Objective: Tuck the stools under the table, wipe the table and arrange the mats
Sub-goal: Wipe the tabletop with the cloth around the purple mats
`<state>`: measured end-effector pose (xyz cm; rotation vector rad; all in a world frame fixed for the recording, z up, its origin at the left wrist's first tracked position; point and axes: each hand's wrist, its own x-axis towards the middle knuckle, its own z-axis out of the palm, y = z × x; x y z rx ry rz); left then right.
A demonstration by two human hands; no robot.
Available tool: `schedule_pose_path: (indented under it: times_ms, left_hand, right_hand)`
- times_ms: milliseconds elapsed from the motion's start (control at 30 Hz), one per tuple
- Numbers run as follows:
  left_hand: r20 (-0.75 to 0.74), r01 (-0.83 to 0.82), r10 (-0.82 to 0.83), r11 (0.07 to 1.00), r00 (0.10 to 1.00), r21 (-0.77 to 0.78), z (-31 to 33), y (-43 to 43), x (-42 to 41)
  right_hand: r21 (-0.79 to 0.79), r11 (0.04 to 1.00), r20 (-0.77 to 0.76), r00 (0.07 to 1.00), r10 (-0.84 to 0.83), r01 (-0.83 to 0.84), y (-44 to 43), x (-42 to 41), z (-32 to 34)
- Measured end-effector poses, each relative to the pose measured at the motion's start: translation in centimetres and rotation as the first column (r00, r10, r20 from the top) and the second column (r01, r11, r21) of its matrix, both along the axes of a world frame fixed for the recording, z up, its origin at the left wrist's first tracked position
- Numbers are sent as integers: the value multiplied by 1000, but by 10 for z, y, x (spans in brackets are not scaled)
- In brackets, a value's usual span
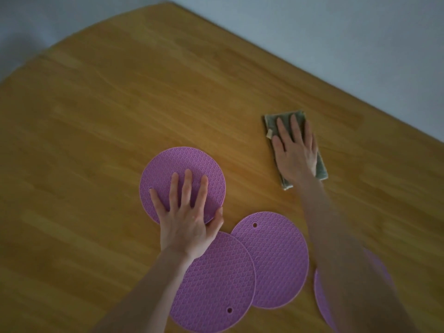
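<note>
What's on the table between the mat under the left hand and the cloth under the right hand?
Nothing: in the head view, only bare wooden table separates that mat from the cloth.

We find no text, number, brand or sign that we can read. The small pale tag [269, 133] at the edge of the cloth [271, 122] is too blurred for us to make out any print on it.
</note>
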<state>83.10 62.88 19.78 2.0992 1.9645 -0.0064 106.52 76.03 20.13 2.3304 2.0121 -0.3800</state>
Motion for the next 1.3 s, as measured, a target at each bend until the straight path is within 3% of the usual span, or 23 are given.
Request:
schedule_pose_path:
  times_ms: [167,333,567,667,800,1000,1300]
  left_hand:
    - [0,3,-3,1000,1000,-1,1,-1,1]
    - [-1,2,-2,1000,1000,-10,2,-1,1]
    - [8,-2,2,1000,1000,-7,2,0,0]
    - [8,-5,5,1000,1000,-2,2,0,-1]
    - [9,-12,12,1000,1000,-6,0,0,-1]
    - [12,-7,8,1000,1000,-5,0,-1,-1]
    - [1,-10,10,1000,1000,15,-1,-1,-2]
  right_hand:
    - [21,988,-14,988,156,-155,-12,-52,2]
    - [59,907,-10,908,419,-418,29,-114,0]
    - [39,789,-3,789,614,-614,80,-159,2]
    - [33,804,-26,803,595,-594,87,-156,2]
    - [18,919,-34,918,395,-395,84,-109,-1]
    - [13,983,-16,983,184,-184,11,-32,3]
    - [28,963,4,963,269,-269,-18,-58,2]
